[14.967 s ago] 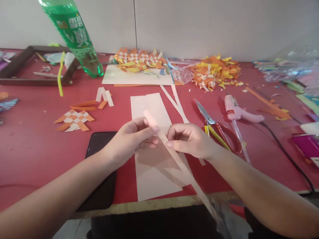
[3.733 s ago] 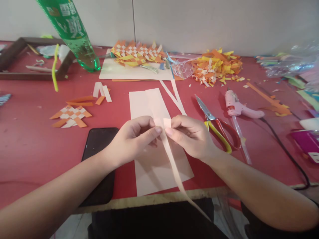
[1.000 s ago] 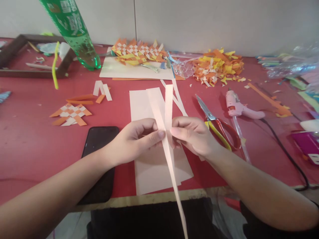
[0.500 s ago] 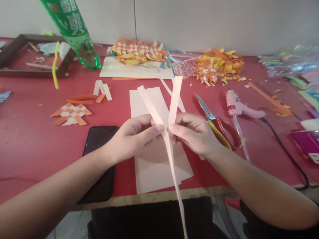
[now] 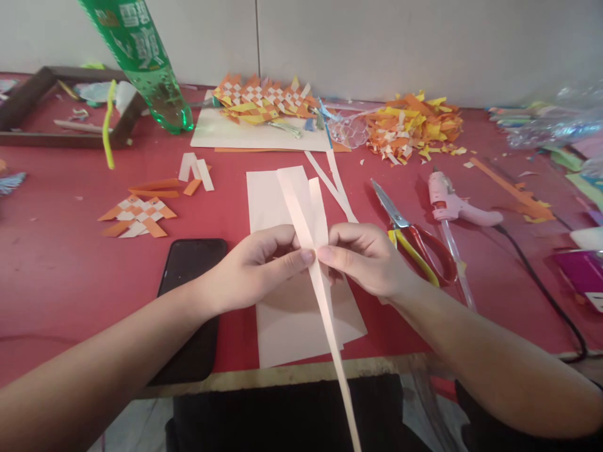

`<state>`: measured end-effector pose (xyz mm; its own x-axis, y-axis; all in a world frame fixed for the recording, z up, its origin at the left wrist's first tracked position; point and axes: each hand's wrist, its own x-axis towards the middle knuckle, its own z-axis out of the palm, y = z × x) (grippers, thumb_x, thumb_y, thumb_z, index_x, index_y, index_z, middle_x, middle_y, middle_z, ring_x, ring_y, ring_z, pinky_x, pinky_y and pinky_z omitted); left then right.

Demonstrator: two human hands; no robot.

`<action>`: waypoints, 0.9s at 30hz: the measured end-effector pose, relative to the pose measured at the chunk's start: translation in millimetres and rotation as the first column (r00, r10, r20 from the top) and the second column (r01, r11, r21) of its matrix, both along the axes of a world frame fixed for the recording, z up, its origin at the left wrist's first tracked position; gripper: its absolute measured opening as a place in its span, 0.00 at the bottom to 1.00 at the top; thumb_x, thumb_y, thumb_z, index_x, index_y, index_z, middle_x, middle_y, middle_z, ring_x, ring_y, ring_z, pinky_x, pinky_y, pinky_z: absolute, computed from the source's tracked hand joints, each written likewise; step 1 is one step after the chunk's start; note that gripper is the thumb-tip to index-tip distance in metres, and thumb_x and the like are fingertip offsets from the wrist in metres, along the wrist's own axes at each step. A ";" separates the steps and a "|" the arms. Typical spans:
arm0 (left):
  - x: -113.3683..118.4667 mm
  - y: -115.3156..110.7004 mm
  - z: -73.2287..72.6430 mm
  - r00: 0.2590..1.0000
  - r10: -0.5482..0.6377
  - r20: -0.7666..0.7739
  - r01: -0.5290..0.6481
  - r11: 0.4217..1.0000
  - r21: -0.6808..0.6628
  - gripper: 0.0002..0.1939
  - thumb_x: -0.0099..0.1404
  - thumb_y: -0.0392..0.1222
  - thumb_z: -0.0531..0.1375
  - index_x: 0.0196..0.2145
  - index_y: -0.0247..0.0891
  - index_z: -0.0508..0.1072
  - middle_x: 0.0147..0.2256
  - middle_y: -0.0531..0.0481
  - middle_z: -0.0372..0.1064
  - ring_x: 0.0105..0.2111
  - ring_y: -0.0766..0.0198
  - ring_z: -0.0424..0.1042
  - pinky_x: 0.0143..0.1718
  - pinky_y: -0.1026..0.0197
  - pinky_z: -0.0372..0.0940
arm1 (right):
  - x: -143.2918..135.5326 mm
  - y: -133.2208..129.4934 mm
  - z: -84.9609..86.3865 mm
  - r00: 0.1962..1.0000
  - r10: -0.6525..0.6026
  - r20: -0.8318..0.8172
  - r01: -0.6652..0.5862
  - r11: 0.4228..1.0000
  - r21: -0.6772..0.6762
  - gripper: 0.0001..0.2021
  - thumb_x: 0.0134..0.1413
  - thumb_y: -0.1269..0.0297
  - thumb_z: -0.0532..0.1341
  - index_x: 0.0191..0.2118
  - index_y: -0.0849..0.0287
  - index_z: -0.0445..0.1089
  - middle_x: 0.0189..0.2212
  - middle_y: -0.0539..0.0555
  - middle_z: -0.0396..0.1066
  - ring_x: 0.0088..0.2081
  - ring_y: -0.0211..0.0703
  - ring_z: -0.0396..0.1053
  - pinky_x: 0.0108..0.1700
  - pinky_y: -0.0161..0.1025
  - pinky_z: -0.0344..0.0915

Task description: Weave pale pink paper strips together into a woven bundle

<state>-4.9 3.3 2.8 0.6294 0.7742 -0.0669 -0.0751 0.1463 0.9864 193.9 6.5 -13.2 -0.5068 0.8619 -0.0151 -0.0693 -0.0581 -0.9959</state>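
Note:
Long pale paper strips (image 5: 328,314) are pinched between my two hands over the middle of the red table, their upper ends spread in a narrow V and their lower part hanging past the table edge. My left hand (image 5: 276,260) is closed on them with thumb and fingers. Right beside it, my right hand (image 5: 360,257) pinches them too, the thumb tips almost touching. Beneath both hands lie white paper sheets (image 5: 282,333). More thin white strips (image 5: 332,182) lie behind my right hand.
A black phone (image 5: 191,263) lies left of the sheets, with a woven orange-white paper fish (image 5: 139,215) beyond. Scissors (image 5: 414,238) and a pink glue gun (image 5: 464,210) lie right. A green bottle (image 5: 160,88), woven fish (image 5: 264,97) and an orange-yellow paper pile (image 5: 412,125) stand behind.
The upper ends of the strips have come closer together, the right one dropping and shifting left. My hands have moved slightly towards me and nearer each other.

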 end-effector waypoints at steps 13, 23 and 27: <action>-1.0 0.1 0.2 0.994 -0.021 -0.103 0.018 1.000 -0.023 0.11 0.69 0.45 0.57 0.33 0.36 0.73 0.31 0.51 0.70 0.27 0.70 0.62 0.30 0.66 0.59 | -3.3 0.9 1.1 0.994 -0.112 -0.008 0.111 0.991 -0.069 0.13 0.57 0.60 0.65 0.25 0.60 0.67 0.20 0.48 0.70 0.21 0.33 0.68 0.22 0.31 0.60; 0.3 2.5 -0.2 0.999 0.026 -0.041 -0.024 0.999 0.037 0.10 0.68 0.43 0.58 0.31 0.35 0.72 0.25 0.55 0.65 0.23 0.71 0.58 0.26 0.67 0.56 | -0.6 -1.1 4.2 0.999 0.016 0.031 -0.018 0.999 0.040 0.13 0.58 0.62 0.64 0.24 0.61 0.68 0.19 0.49 0.68 0.22 0.34 0.66 0.25 0.33 0.62; 0.1 2.5 -0.3 0.996 0.081 -0.049 -0.081 0.997 0.000 0.09 0.68 0.41 0.57 0.31 0.35 0.71 0.25 0.55 0.65 0.24 0.72 0.59 0.26 0.67 0.56 | -1.7 -0.5 5.7 0.998 -0.044 0.051 0.039 0.995 0.090 0.13 0.59 0.64 0.63 0.24 0.61 0.69 0.19 0.49 0.69 0.22 0.33 0.66 0.25 0.32 0.62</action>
<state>-4.8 5.8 2.6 0.5608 0.8222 -0.0976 -0.0386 0.1437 0.9889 192.2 5.9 -7.4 -0.4711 0.8813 0.0368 -0.0170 0.0326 -0.9993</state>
